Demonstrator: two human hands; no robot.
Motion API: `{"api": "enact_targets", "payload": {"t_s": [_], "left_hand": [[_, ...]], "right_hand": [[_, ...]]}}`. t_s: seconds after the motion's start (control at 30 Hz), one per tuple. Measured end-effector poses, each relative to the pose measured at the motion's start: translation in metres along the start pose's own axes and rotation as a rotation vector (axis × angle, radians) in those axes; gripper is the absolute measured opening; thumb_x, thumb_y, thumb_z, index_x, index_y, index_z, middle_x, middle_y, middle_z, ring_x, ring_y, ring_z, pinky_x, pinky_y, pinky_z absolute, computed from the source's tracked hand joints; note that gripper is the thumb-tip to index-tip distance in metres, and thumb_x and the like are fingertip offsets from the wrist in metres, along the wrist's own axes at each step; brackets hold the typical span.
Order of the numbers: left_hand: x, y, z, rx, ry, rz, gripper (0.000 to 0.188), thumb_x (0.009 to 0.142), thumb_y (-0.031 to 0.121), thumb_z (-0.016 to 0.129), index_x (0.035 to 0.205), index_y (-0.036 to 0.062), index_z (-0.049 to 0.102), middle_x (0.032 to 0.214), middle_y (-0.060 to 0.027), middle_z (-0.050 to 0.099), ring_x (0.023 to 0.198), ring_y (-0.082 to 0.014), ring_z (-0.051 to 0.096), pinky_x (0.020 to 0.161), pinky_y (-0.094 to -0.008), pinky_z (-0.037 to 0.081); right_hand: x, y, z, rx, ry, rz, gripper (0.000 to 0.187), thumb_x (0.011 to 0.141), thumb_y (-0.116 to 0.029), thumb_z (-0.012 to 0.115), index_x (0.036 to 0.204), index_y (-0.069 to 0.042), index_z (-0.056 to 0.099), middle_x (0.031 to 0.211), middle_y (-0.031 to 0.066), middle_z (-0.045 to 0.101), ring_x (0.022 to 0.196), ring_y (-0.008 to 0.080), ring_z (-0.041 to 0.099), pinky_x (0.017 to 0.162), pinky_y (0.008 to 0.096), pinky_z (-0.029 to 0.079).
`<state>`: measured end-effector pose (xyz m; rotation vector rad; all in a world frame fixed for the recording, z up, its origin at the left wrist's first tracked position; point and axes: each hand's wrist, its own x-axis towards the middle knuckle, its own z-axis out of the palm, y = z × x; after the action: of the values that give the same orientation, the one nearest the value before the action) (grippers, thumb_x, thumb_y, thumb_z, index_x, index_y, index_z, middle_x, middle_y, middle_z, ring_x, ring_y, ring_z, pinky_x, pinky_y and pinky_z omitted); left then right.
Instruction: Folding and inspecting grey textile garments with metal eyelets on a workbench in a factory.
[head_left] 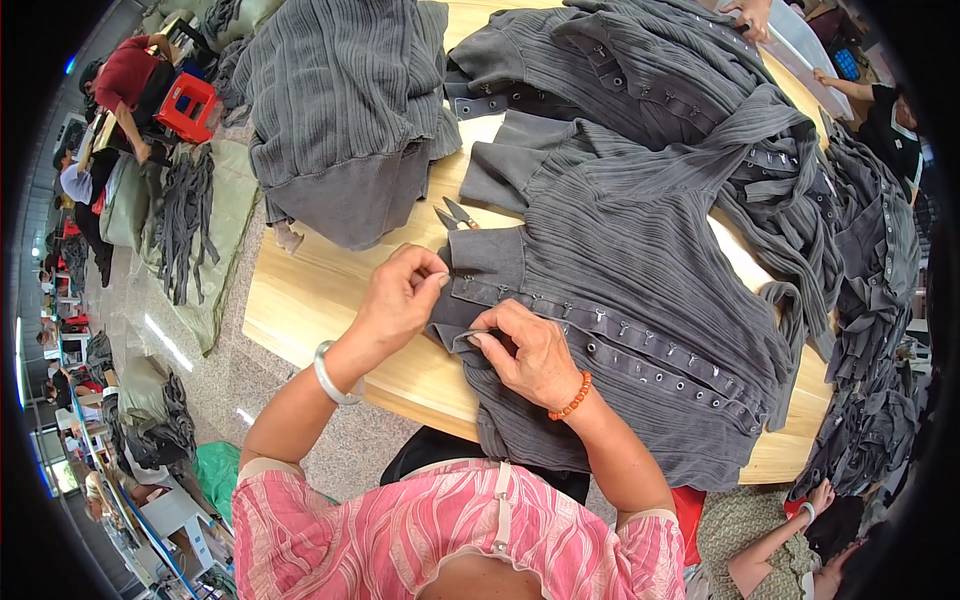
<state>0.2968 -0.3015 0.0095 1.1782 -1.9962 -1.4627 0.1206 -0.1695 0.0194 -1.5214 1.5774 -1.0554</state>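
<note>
One short-sleeved pink top with pale patterning (400, 530) is seen nearest, worn by the person. Beyond it, the edge of a dark grey ribbed knit garment (640, 230) is pinched by the right hand (530, 350), ringed at the wrist by an orange-red beaded bracelet (571, 397). The left hand (398, 300), apart from the right and circled by a pale bangle (328, 375), is held just beside the garment's flat cuff (488, 252), thumb and fingertips closed together; whether anything is gripped there cannot be told. The garment is spread on a pale wooden table (310, 310), its strip of metal hooks (603, 319) turned upward. Small dark-bladed snips (461, 212) are laid near the cuff. Farther off, a bulky dark grey ribbed bundle (340, 120) is heaped at left.
</note>
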Motion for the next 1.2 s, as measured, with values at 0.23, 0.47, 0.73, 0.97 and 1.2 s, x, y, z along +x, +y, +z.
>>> {"api": "enact_targets", "payload": {"t_s": [0.23, 0.47, 0.73, 0.97, 1.2], "left_hand": [[0.012, 0.018, 0.002, -0.454, -0.067, -0.262, 0.024, 0.093, 0.007, 0.067, 0.114, 0.0009, 0.058, 0.096, -0.0032, 0.068, 0.070, -0.0034, 0.059, 0.059, -0.0180, 0.047], [0.026, 0.012, 0.007, -0.035, -0.255, -0.132, 0.020, 0.089, 0.013, 0.072, 0.103, 0.0003, 0.065, 0.080, 0.0011, 0.062, 0.068, -0.0047, 0.053, 0.061, -0.0213, 0.046], [0.016, 0.027, -0.010, -0.351, -0.341, -0.383, 0.018, 0.093, 0.011, 0.068, 0.107, 0.0004, 0.063, 0.079, -0.0022, 0.067, 0.060, -0.0081, 0.064, 0.050, -0.0209, 0.048], [0.011, 0.023, 0.001, -0.376, -0.240, -0.374, 0.015, 0.091, 0.003, 0.067, 0.105, -0.0008, 0.064, 0.087, -0.0041, 0.070, 0.071, -0.0097, 0.069, 0.058, -0.0212, 0.054], [0.005, 0.017, 0.003, -0.339, -0.268, -0.190, 0.001, 0.091, -0.002, 0.064, 0.091, -0.0009, 0.064, 0.082, 0.0036, 0.064, 0.073, -0.0012, 0.057, 0.061, -0.0180, 0.045]], "right_hand": [[0.000, 0.000, 0.000, -0.015, -0.003, -0.005, 0.011, 0.089, -0.014, 0.068, 0.093, -0.005, 0.065, 0.089, 0.0113, 0.065, 0.076, 0.0313, 0.066, 0.066, 0.0393, 0.052], [-0.001, 0.000, 0.000, -0.002, 0.000, -0.012, 0.011, 0.089, -0.014, 0.068, 0.094, -0.005, 0.065, 0.089, 0.0111, 0.065, 0.076, 0.0315, 0.066, 0.066, 0.0393, 0.052], [0.000, -0.001, 0.002, 0.042, 0.035, 0.007, 0.012, 0.089, -0.015, 0.068, 0.096, -0.005, 0.066, 0.088, 0.0113, 0.065, 0.073, 0.0295, 0.065, 0.065, 0.0378, 0.051], [0.004, -0.003, 0.005, 0.086, 0.089, 0.048, 0.013, 0.088, -0.014, 0.071, 0.096, -0.004, 0.068, 0.087, 0.0103, 0.066, 0.064, 0.0238, 0.063, 0.061, 0.0345, 0.050], [0.015, -0.006, 0.010, 0.179, 0.216, 0.274, 0.018, 0.085, -0.016, 0.074, 0.091, 0.000, 0.071, 0.071, 0.0111, 0.069, 0.052, 0.0140, 0.056, 0.053, 0.0304, 0.046]]}}
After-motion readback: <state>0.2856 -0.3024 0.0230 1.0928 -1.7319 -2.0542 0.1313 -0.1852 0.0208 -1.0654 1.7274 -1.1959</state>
